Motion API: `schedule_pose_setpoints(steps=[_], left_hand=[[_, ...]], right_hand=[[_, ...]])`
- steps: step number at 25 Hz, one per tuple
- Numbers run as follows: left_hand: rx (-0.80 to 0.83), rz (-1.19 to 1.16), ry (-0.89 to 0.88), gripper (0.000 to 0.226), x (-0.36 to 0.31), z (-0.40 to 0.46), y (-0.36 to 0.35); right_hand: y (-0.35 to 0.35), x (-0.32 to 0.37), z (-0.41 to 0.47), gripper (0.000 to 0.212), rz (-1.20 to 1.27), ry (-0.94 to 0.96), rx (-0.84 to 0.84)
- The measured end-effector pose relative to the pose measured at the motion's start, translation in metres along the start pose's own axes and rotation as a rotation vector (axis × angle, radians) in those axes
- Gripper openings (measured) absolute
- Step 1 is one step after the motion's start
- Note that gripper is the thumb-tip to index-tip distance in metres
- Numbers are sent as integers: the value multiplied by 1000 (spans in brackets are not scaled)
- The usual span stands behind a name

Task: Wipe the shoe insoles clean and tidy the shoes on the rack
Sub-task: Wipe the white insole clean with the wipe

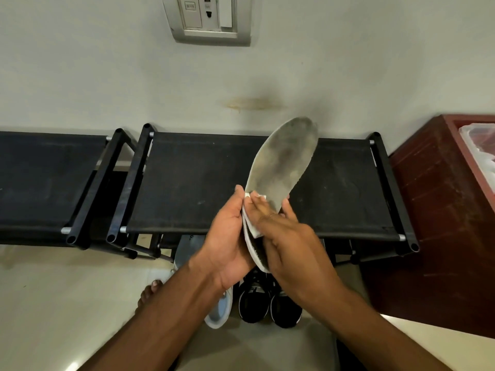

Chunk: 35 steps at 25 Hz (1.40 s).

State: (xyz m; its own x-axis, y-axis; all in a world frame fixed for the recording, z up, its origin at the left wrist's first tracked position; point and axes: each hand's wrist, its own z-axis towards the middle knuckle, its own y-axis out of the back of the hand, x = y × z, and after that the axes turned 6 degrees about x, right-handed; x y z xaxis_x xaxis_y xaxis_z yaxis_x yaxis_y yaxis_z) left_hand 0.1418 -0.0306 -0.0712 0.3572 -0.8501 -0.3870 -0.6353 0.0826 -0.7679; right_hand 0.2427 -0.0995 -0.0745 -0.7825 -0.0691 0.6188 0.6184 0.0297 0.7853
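A dirty grey insole (284, 162) stands tilted in the air above the black shoe rack (203, 183), toe end up. My left hand (227, 236) grips its heel end from the left. My right hand (289, 236) presses a folded white wipe (253, 226) against the insole's lower part with straight fingers. On the floor below my hands stands a pair of black sneakers (267, 301), with a white and light-blue shoe (218, 311) to their left.
A second black rack (40, 178) stands to the left, against the white wall. A dark red cabinet (439, 210) with a white and red thing on top is at the right. A socket plate (209, 17) is on the wall above. A bare foot (150, 293) shows on the floor.
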Motion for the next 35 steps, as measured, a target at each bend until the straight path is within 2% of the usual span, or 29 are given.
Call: schedule_pose_setpoints(steps=[2,5,7,9,11,13,15,18,20,23,27,33,35], left_hand=[[15,69,33,59,4,0,0],[7,128,59,59,6,1,0],[-6,86,54,69,-1,6,8],[-2,99,33,80,-7,8,15],[31,141,39,75,-3,8,14],[55,214,73,62,8,5,6],[33,227,75,57,13,3,3],[-7,129,41,74,0,8,12],[-12,147,13,83,-4,9,18],[51,174,40,67,3,6,9],[72,200,45,51,7,2,-3],[23,56,34,48,5,2,-7],[11,-4,22,50,1,2,-6]], right_hand=[[3,-19,7,61,-99,-33,-59],[6,-25,9,59,-60,-119,-32],[-1,-7,2,52,-2,-60,13],[-6,4,-5,56,-1,-7,47],[-3,-8,-1,54,-82,-20,-26],[6,-29,6,63,-76,-133,-97],[11,-30,8,65,-24,-186,-91],[-5,-2,-4,55,96,-121,37],[-13,7,-9,54,78,-90,61],[-7,-16,1,56,-42,-127,-72],[-1,-26,9,60,-5,-178,-101],[0,-12,6,54,251,-111,-143],[-1,-10,4,54,184,-89,-103]])
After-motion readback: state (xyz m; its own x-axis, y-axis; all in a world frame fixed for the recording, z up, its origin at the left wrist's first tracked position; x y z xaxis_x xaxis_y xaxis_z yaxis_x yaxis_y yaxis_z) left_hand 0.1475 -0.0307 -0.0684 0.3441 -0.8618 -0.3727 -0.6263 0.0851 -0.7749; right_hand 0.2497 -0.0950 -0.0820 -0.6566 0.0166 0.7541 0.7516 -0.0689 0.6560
